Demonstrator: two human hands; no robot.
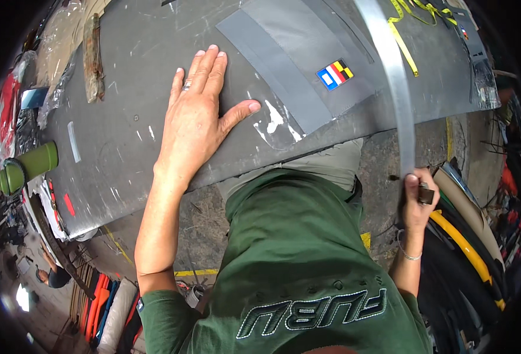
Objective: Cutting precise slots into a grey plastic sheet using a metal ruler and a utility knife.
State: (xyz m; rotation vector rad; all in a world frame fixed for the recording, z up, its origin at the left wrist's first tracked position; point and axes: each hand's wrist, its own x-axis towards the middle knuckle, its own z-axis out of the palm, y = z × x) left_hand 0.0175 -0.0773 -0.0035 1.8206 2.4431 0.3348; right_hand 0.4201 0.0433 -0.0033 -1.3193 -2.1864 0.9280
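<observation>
My left hand lies flat on the dark grey tabletop, fingers spread and empty. To its right is a grey sheet panel with a darker grey band and a small colourful flag-like patch. Off the table's right front edge, my right hand is closed around the near end of a long metal straightedge. The strip runs up past the panel and out of the top of the view. A small dark shiny piece shows at my right fingers; its kind is unclear.
A yellow tape measure lies loosely at the far right. A mottled roll and a green bottle are on the left. Rolls of material stand at right, others lower left, where a person is visible.
</observation>
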